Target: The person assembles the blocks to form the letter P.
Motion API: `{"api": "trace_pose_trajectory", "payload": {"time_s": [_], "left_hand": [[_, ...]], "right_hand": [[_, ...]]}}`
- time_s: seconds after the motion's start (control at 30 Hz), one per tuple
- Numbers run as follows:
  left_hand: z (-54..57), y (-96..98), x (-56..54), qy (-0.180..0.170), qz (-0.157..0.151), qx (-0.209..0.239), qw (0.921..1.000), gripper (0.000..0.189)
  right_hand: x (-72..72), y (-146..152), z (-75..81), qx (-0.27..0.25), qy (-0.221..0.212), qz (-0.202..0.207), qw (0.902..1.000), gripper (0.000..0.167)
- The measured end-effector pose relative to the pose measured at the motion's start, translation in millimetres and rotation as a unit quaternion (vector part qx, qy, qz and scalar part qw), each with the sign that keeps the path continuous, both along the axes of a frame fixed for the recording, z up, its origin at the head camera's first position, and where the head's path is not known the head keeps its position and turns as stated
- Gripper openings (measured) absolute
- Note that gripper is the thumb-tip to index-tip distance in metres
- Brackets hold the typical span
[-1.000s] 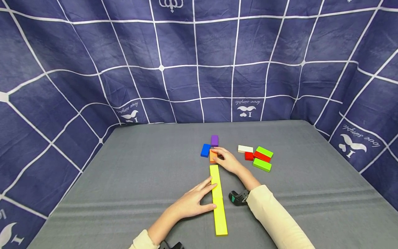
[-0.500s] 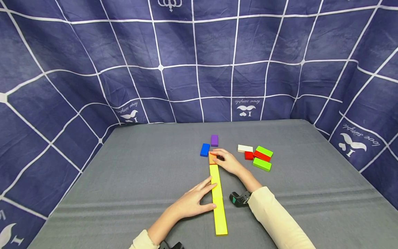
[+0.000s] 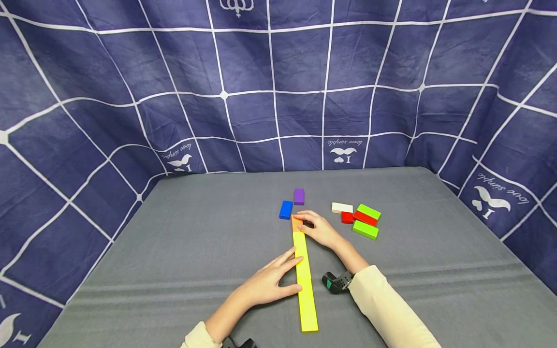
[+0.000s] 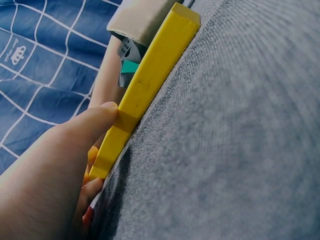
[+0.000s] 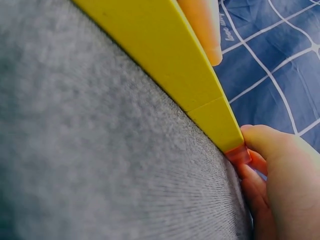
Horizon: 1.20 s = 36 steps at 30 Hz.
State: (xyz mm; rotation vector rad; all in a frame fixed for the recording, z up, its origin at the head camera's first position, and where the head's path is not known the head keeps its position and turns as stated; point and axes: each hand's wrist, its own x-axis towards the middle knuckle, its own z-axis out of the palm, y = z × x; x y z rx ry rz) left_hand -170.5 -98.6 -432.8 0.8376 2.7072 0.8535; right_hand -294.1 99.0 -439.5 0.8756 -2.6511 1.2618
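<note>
Two yellow blocks lie end to end in a row, the far one (image 3: 301,242) meeting the near one (image 3: 308,309) at a thin seam. An orange block (image 3: 296,223) abuts the row's far end. My right hand (image 3: 321,232) pinches this orange block between thumb and fingers; in the right wrist view it appears as a reddish end (image 5: 239,154) past the yellow. From the left side, my left hand (image 3: 269,285) rests outstretched fingertips and thumb against the yellow blocks. The left wrist view shows the thumb touching the yellow row (image 4: 145,85).
Just beyond the orange block lie a blue block (image 3: 285,210) and a purple block (image 3: 299,196). To the right sit a white block (image 3: 342,208), a small red block (image 3: 347,218), a longer red block (image 3: 365,218) and two green blocks (image 3: 365,229) on grey cloth.
My right hand has drawn the orange block toward me, closing the small gap to the yellow row. The left hand has stayed in place on the yellow blocks.
</note>
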Motion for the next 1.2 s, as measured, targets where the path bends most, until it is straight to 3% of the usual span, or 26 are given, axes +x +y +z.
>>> {"api": "trace_pose_trajectory", "payload": {"time_s": [0.4, 0.77, 1.2], "left_hand": [[-1.8, 0.6, -0.8, 0.008, 0.0, 0.0, 1.0, 0.064], [-1.8, 0.7, 0.4, 0.004, -0.003, 0.006, 1.0, 0.064], [-2.3, 0.3, -1.3, 0.023, -0.009, 0.0, 0.9997, 0.065]], "right_hand": [[10.0, 3, -2.7, 0.007, 0.017, 0.01, 0.9998, 0.035], [19.9, 4, -3.6, 0.007, 0.002, 0.009, 0.9999, 0.035], [26.8, 4, -1.3, 0.007, -0.01, 0.006, 0.9999, 0.035]]}}
